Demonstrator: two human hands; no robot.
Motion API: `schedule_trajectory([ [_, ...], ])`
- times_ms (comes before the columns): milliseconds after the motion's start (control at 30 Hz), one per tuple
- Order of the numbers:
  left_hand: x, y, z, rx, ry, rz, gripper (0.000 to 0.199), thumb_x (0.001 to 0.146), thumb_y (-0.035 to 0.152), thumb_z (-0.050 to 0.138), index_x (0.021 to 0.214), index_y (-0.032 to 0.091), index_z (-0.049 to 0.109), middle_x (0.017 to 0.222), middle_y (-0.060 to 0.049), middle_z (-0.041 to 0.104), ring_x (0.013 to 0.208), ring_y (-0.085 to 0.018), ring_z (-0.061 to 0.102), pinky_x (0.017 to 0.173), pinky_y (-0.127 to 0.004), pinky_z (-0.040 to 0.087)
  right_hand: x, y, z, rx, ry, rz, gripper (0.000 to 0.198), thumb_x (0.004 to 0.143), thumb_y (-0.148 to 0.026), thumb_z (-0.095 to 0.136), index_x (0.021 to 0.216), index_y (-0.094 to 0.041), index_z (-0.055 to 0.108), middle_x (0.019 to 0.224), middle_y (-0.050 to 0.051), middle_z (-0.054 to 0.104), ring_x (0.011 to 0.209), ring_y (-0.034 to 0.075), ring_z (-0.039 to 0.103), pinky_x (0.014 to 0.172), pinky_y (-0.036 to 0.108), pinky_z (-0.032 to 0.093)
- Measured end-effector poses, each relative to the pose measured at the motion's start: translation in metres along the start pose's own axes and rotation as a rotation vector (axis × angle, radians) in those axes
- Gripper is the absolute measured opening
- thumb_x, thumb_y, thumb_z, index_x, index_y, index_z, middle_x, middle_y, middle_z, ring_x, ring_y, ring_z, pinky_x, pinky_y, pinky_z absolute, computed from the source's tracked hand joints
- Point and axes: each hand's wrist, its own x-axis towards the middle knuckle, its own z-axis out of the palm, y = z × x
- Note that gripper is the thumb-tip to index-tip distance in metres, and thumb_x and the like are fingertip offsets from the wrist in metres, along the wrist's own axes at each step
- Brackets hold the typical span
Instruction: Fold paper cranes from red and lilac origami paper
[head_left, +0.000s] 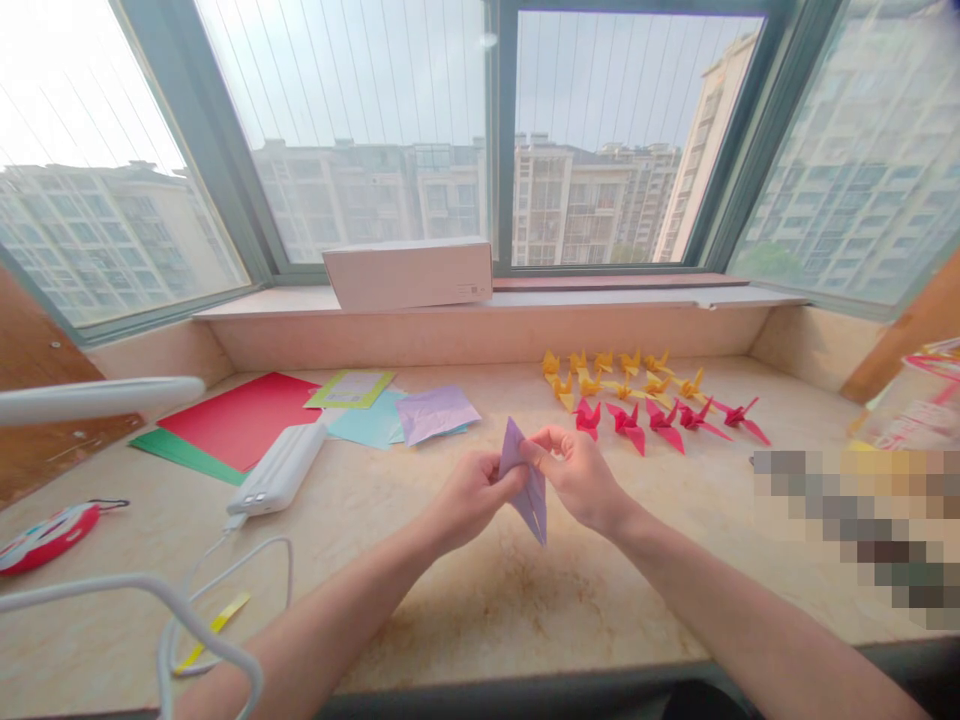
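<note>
Fingers (551, 438): left hand (471, 495) and right hand (583, 480) both pinch folded purple paper (533, 498).
Paper's place: over the surface (465, 615), back from its near edge.
Handling: likely light, easily creased; grip by folded edges.

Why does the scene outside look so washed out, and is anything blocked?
Head view: daylight seems to pale the windows, and the buildings beyond look hazy; head view: the purple paper in the hands reads fairly clearly; head view: a blocky pixelated patch on the right hides what lies there.
</note>
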Motion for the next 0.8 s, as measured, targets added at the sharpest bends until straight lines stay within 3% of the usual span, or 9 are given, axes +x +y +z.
schedule_trajectory([
  [200,0.000,0.005,0.004,-0.186,0.042,-0.014,0.040,0.080,0.043,0.072,0.103,0.011,0.065,0.088,-0.009,0.070,0.078,-0.021,0.068,0.069,-0.031,0.053,0.002,0.005,0.002,0.184,0.032,0.025,0.035,0.082,-0.050,0.068,0.086,-0.015,0.069,0.079,0.007,0.074,0.074,0.020,0.067,0.070,0.032,0.051],
  [333,0.003,0.002,0.000,-0.185,0.119,-0.036,0.039,0.080,0.041,0.071,0.103,0.011,0.063,0.085,-0.009,0.070,0.075,-0.020,0.069,0.064,-0.029,0.053,0.004,0.005,-0.001,0.174,-0.039,0.046,0.036,0.075,-0.044,0.077,0.097,-0.017,0.072,0.089,0.007,0.075,0.078,0.021,0.068,0.076,0.035,0.052],
  [467,0.005,-0.001,-0.002,-0.163,0.165,-0.024,0.033,0.080,0.038,0.070,0.095,0.011,0.060,0.080,-0.008,0.070,0.071,-0.019,0.070,0.061,-0.026,0.052,0.004,0.005,-0.002,0.145,-0.060,0.055,0.030,0.072,-0.039,0.079,0.089,-0.015,0.073,0.081,0.006,0.075,0.075,0.020,0.067,0.076,0.036,0.052],
  [567,0.004,0.000,-0.001,-0.169,0.148,-0.017,0.030,0.081,0.038,0.069,0.092,0.012,0.058,0.079,-0.006,0.070,0.068,-0.018,0.071,0.059,-0.025,0.052,0.004,0.003,-0.003,0.169,-0.058,0.068,0.029,0.071,-0.039,0.079,0.085,-0.015,0.072,0.079,0.006,0.075,0.074,0.021,0.068,0.076,0.036,0.052],
  [667,0.003,0.000,-0.003,-0.130,0.126,-0.034,0.025,0.083,0.035,0.065,0.094,0.012,0.060,0.080,-0.005,0.069,0.062,-0.015,0.069,0.057,-0.025,0.052,0.005,0.003,-0.006,0.134,-0.093,0.089,0.033,0.074,-0.041,0.076,0.094,-0.015,0.070,0.082,0.007,0.075,0.078,0.023,0.070,0.078,0.038,0.053],
  [800,0.002,-0.001,-0.009,0.012,0.015,-0.075,0.015,0.083,0.024,0.060,0.088,0.012,0.065,0.076,-0.004,0.068,0.060,-0.013,0.067,0.057,-0.024,0.052,0.006,0.001,-0.015,-0.122,0.062,-0.076,0.046,0.076,-0.038,0.076,0.117,-0.022,0.062,0.110,0.009,0.071,0.100,0.025,0.067,0.091,0.044,0.049],
])
